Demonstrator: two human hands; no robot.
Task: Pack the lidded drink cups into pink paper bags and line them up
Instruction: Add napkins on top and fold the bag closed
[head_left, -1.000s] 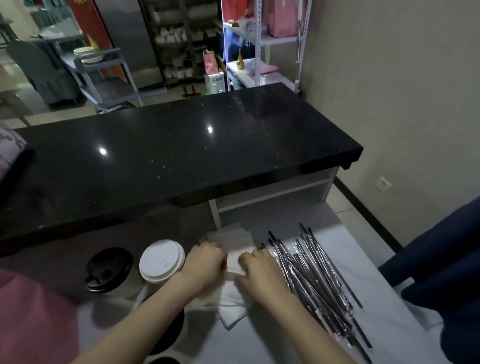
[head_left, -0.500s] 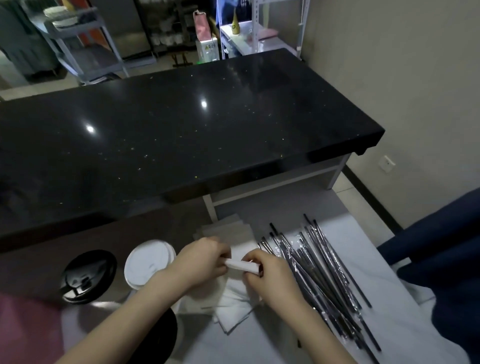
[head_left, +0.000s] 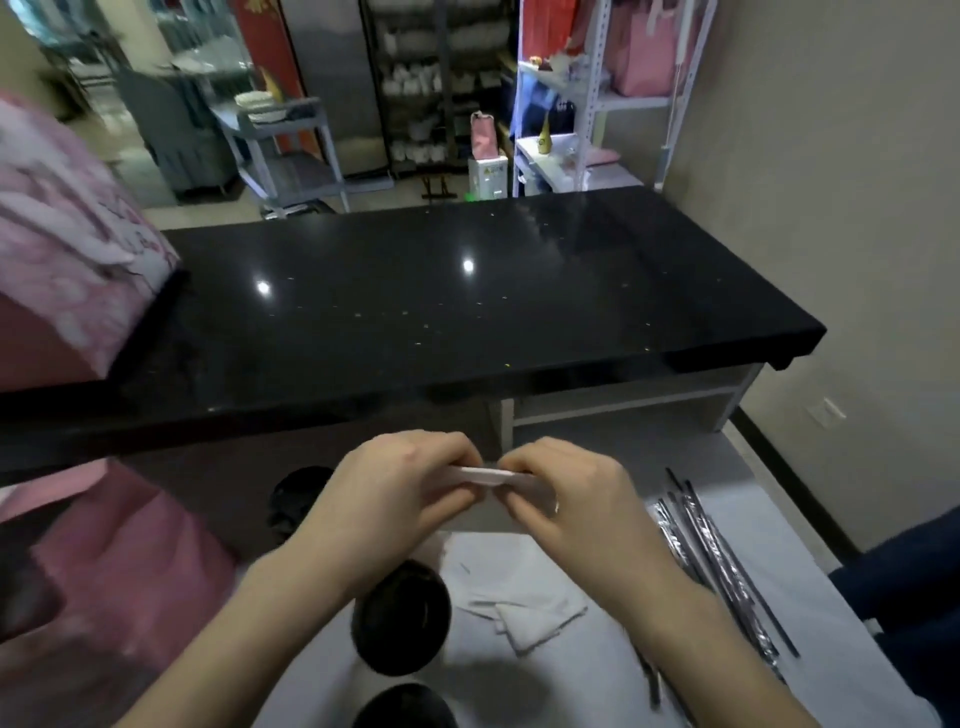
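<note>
My left hand and my right hand are raised over the white table, and together they pinch a folded white napkin between their fingertips. Below my left wrist stands a black-lidded cup. A second one sits at the bottom edge, and a third black lid shows beyond my left hand. A pink paper bag stands at the left. Another pink printed bag stands on the black counter's left end.
More white napkins lie under my hands. Several wrapped straws lie at the right. The black stone counter runs across the middle. A dark blue cloth is at the right edge. Shelves and a cart stand beyond.
Both hands have lifted off the napkin pile with one folded napkin pinched between them. The camera has tilted up, and the white-lidded cup is now out of sight.
</note>
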